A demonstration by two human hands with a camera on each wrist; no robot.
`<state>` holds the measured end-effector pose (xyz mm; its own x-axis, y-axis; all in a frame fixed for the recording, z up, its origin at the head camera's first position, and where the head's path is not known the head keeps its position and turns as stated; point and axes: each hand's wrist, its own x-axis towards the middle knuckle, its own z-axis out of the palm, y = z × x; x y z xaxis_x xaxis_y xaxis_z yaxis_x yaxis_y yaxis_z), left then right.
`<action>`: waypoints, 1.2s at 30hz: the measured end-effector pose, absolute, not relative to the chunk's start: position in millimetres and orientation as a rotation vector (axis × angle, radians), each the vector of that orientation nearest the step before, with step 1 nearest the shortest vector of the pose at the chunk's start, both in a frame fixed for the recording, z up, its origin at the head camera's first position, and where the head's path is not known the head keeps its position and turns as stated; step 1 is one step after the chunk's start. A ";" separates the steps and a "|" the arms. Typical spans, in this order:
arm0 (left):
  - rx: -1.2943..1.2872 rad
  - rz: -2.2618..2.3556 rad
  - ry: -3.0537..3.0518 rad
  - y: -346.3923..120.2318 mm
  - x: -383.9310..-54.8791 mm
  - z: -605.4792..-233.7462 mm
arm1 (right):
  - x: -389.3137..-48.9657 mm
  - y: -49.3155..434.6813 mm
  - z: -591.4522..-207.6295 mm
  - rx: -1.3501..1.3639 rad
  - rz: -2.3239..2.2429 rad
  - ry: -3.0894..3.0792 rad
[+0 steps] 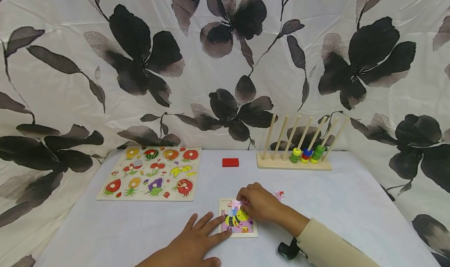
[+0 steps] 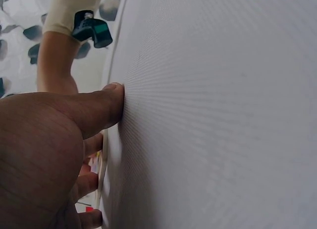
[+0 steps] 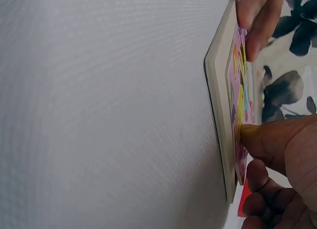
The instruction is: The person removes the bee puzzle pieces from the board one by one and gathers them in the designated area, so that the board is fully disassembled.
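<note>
A small wooden bee jigsaw puzzle (image 1: pixel 232 235) lies on the table in front of me, a yellow and black bee on pink pieces in a pale frame. My left hand (image 1: pixel 197 241) spreads its straight fingers over the table, fingertips resting on the puzzle's left side. At the puzzle's upper right, my right hand (image 1: pixel 260 204) pinches a pink puzzle piece (image 3: pixel 240 172) with thumb and curled fingers. In the right wrist view that piece sits slightly raised over the frame's edge; the head view hides most of it. Another pink puzzle piece (image 1: pixel 279 195) lies loose just beyond my right wrist.
A fruit peg puzzle board (image 1: pixel 165 196) lies at the back left. A red block (image 1: pixel 230 162) sits at the back middle. Behind right stands a wooden peg rack (image 1: pixel 274 164) with several coloured rings. Floral cloth (image 1: pixel 228 64) hangs behind the white table (image 1: pixel 140 224).
</note>
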<state>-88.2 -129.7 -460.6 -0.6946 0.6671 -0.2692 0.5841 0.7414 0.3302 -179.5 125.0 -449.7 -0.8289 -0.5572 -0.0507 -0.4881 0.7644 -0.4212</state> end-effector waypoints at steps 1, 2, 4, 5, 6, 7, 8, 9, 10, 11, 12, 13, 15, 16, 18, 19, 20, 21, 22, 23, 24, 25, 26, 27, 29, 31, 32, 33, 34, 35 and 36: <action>0.961 0.309 2.571 -129.7 -88.2 -460.7 | -179.4 125.1 -449.6 -0.832 -0.599 2.783; 0.959 0.309 2.572 -129.7 -88.3 -460.6 | -179.3 125.2 -449.4 -0.833 -0.603 2.780; 0.956 0.308 2.572 -129.6 -88.4 -460.7 | -179.0 125.4 -448.6 -0.835 -0.612 2.773; 0.955 0.308 2.571 -129.6 -88.3 -460.6 | -178.8 125.4 -448.0 -0.836 -0.615 2.770; 0.954 0.306 2.571 -129.5 -88.3 -460.6 | -178.5 125.5 -447.5 -0.835 -0.619 2.766; 0.954 0.306 2.571 -129.3 -88.4 -460.7 | -178.2 125.5 -447.0 -0.834 -0.625 2.762; 0.951 0.309 2.570 -129.3 -88.4 -460.8 | -178.0 125.6 -446.5 -0.830 -0.632 2.757; 0.949 0.310 2.569 -129.4 -88.4 -460.6 | -177.8 125.7 -446.0 -0.824 -0.641 2.750; 0.947 0.311 2.568 -129.4 -88.3 -460.6 | -177.6 125.9 -445.4 -0.818 -0.649 2.745; 0.944 0.314 2.567 -129.5 -88.4 -460.8 | -177.5 126.1 -445.3 -0.812 -0.654 2.740; 0.940 0.317 2.565 -129.5 -88.4 -460.7 | -177.6 126.3 -445.4 -0.807 -0.661 2.735; 0.938 0.319 2.564 -129.6 -88.5 -460.7 | -177.7 126.4 -445.2 -0.805 -0.672 2.731; 0.937 0.320 2.563 -129.5 -88.6 -460.4 | -178.1 126.9 -445.2 -0.801 -0.686 2.730; 0.939 0.319 2.563 -129.2 -88.8 -460.4 | -178.4 127.1 -445.3 -0.803 -0.694 2.732; 0.943 0.315 2.563 -129.1 -88.9 -459.9 | -178.7 127.6 -445.4 -0.806 -0.713 2.736; 0.947 0.313 2.564 -129.0 -89.0 -459.9 | -178.7 127.8 -445.2 -0.807 -0.724 2.738; 0.950 0.312 2.565 -128.9 -89.0 -459.8 | -178.6 128.0 -445.1 -0.805 -0.731 2.739; 0.953 0.310 2.566 -128.9 -88.9 -459.5 | -178.5 128.1 -445.0 -0.806 -0.737 2.741; 0.955 0.309 2.566 -128.9 -88.9 -459.6 | -178.4 128.2 -444.7 -0.804 -0.743 2.740; 0.957 0.310 2.567 -129.0 -88.8 -459.6 | -178.2 128.2 -444.4 -0.802 -0.746 2.739; 0.958 0.311 2.567 -129.1 -88.8 -459.7 | -178.0 128.1 -444.1 -0.799 -0.747 2.738; 0.959 0.313 2.567 -129.2 -88.8 -459.8 | -177.7 127.9 -443.8 -0.795 -0.747 2.736; 0.959 0.316 2.567 -129.4 -88.9 -460.0 | -177.5 127.8 -443.4 -0.791 -0.746 2.734; 0.959 0.318 2.567 -129.5 -88.8 -460.2 | -177.3 127.7 -443.1 -0.789 -0.744 2.733; 0.957 0.326 2.566 -129.9 -88.9 -460.8 | -176.7 127.5 -442.3 -0.789 -0.742 2.731; 0.956 0.326 2.566 -130.0 -88.8 -460.9 | -176.1 127.6 -441.8 -0.791 -0.740 2.731; 0.955 0.326 2.566 -130.0 -88.6 -461.0 | -175.7 127.7 -441.5 -0.794 -0.738 2.732; 0.956 0.324 2.566 -129.9 -88.5 -460.9 | -175.2 127.9 -441.3 -0.797 -0.738 2.733; 0.958 0.322 2.568 -129.9 -88.6 -461.0 | -174.7 128.2 -441.1 -0.799 -0.741 2.733; 0.959 0.319 2.569 -129.7 -88.5 -460.8 | -174.2 128.5 -441.1 -0.799 -0.744 2.734; 0.963 0.314 2.571 -129.6 -88.4 -460.6 | -173.7 128.9 -441.0 -0.801 -0.748 2.734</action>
